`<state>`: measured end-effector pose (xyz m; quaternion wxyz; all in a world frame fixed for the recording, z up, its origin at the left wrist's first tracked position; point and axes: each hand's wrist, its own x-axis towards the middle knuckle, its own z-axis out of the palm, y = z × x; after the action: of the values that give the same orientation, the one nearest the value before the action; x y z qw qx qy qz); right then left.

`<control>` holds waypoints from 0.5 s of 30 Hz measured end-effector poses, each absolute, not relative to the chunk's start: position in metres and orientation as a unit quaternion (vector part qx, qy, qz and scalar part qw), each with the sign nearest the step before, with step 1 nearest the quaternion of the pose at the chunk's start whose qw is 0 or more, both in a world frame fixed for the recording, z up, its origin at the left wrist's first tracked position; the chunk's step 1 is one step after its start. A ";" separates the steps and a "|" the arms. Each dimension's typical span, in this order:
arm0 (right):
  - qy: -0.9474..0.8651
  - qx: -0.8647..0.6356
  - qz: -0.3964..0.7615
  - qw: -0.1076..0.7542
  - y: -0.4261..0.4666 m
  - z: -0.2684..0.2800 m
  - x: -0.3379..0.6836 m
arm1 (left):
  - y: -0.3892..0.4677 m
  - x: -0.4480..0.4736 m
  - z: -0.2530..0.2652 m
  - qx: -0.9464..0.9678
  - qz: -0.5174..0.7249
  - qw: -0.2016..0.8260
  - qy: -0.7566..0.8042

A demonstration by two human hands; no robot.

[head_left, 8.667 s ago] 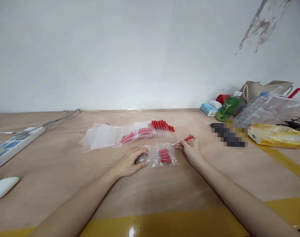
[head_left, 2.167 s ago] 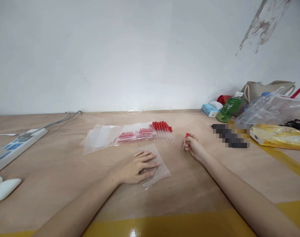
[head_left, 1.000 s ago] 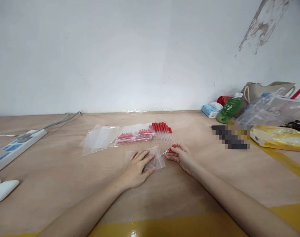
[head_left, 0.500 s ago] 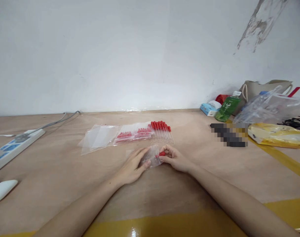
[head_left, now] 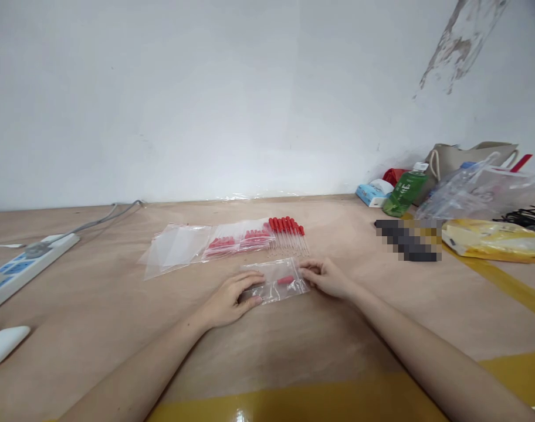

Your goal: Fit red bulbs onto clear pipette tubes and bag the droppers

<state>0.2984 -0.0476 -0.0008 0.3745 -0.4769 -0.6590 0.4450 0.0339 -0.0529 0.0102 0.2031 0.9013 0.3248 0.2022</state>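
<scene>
A clear zip bag [head_left: 271,292] lies flat on the table in front of me, with a red-bulbed dropper [head_left: 285,281] inside it. The dropper's thin clear stem is hard to make out through the plastic. My left hand [head_left: 232,299] rests on the bag's left end, thumb and fingers spread apart. At the bag's right end, my right hand [head_left: 322,276] pinches the edge between thumb and fingers. Just beyond, several red-bulbed droppers [head_left: 287,227] lie in a row. Left of them are filled bags [head_left: 236,241] with red bulbs showing, then flat, unfilled bags [head_left: 175,249].
A white power strip [head_left: 34,258] with a grey cable and a white mouse-like object [head_left: 6,347] are at the left. To the right stand a green bottle [head_left: 406,190], a tissue pack [head_left: 373,193], a yellow package [head_left: 491,239] and a blurred dark object [head_left: 408,240].
The red bulb, formerly at my right fingertips by the bag's mouth, is now inside the bag. My right hand has moved slightly right to the bag's edge; my left has shifted slightly left.
</scene>
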 end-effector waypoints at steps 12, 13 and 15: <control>-0.541 -0.737 0.220 0.340 0.049 -0.006 0.322 | -0.054 0.033 0.014 0.887 0.216 0.241 0.328; -0.545 -0.743 0.215 0.324 0.054 -0.003 0.321 | -0.053 0.032 0.013 0.888 0.218 0.240 0.325; -0.554 -0.752 0.205 0.292 0.061 0.002 0.320 | -0.052 0.032 0.011 0.889 0.221 0.238 0.321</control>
<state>0.3199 0.0606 0.0025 0.2918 -0.7521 -0.5543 0.2047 0.0318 -0.0518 0.0109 0.2379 0.8895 0.3214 0.2213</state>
